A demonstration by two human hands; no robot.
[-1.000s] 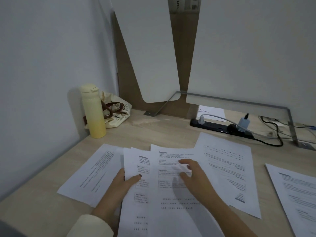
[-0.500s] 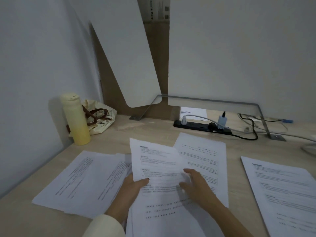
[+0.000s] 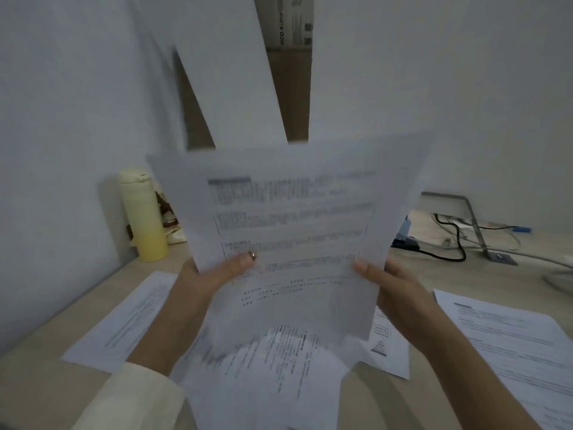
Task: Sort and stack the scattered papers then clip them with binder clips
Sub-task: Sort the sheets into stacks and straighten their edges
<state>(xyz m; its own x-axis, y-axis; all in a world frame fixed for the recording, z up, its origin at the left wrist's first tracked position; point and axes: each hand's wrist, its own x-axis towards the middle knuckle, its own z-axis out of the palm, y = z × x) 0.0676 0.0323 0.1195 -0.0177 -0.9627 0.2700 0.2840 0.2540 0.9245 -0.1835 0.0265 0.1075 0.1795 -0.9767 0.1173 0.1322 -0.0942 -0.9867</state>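
Far left of frame: white wall (image 3: 62, 119). At its foot, mid-left, a yellow bottle (image 3: 142, 215) stands upright on the desk (image 3: 449, 274); a bag (image 3: 169, 218) sits just behind it, mostly hidden by paper.

Lower left: one printed sheet (image 3: 124, 318) lies flat on the desk, angled. A cream sleeve (image 3: 130, 398) enters at the bottom left corner.

Left hand (image 3: 204, 280), centre-left: clamped on the left edge of the held sheets (image 3: 288, 231), thumb on the printed face, fingers behind and hidden. A small ring-like glint shows at the thumb tip; detail unclear.

Centre: the held sheets are lifted off the desk, facing the camera, tilted slightly, top edge reaching the upper middle of the frame. At least two sheets, fanned at the right edge; exact count cannot be told. Print blurred by motion, unreadable. Below them, bottom centre, more loose papers (image 3: 269, 377) lie overlapped on the desk.

Right hand (image 3: 393, 293), centre-right: clamped on the right edge of the held sheets, thumb in front, fingers behind. Hands are apart, one at each side edge.

Right: cables (image 3: 455, 240) and a metal bracket (image 3: 474, 225) at the desk's back edge. Lower right: another printed page (image 3: 514, 346) lies flat, well apart from the held sheets.
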